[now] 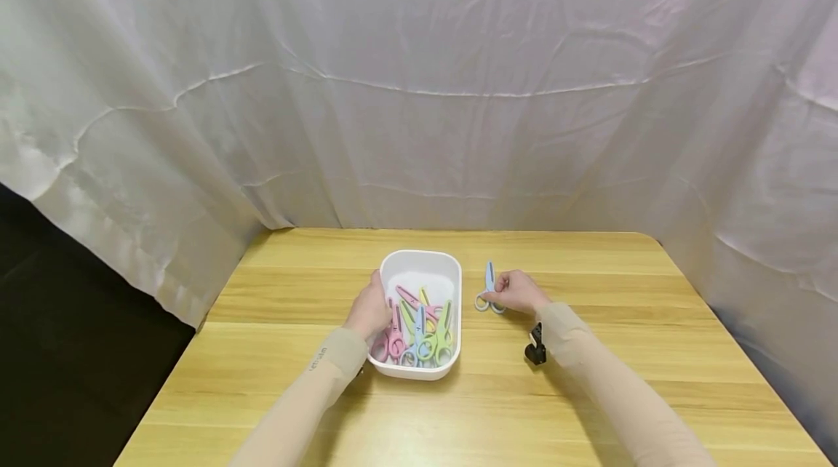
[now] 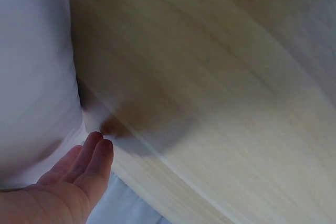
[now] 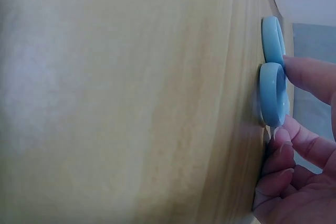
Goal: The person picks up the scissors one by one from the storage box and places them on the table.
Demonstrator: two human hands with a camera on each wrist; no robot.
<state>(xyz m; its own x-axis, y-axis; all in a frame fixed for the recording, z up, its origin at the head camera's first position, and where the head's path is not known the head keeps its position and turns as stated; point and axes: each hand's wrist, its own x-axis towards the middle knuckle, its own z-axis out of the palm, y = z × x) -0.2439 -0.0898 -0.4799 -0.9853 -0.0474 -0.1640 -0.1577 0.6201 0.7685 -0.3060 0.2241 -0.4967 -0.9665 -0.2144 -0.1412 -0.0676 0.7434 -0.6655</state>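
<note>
A white plastic bin (image 1: 419, 374) with rounded corners stands on the wooden table. Inside it lie several pairs of scissors, among them pink scissors (image 1: 396, 340), light blue scissors (image 1: 420, 332) and green scissors (image 1: 443, 332). My left hand (image 1: 369, 309) holds the bin at its left side. In the left wrist view its fingers (image 2: 97, 169) lie along the outer wall; the thumb is hidden there. To the right of the bin, my right hand (image 1: 520, 292) pinches another pair of light blue scissors (image 1: 489, 278) by the handle loops (image 3: 273, 95). Their blades point away from me, low over or on the tabletop.
The light wooden table (image 1: 556, 423) reaches back to a pale curtain (image 1: 419, 140) that hangs behind it and along both sides. A small black device (image 1: 535, 352) sits at the right wrist. A dark area (image 1: 78, 336) lies past the table's left edge.
</note>
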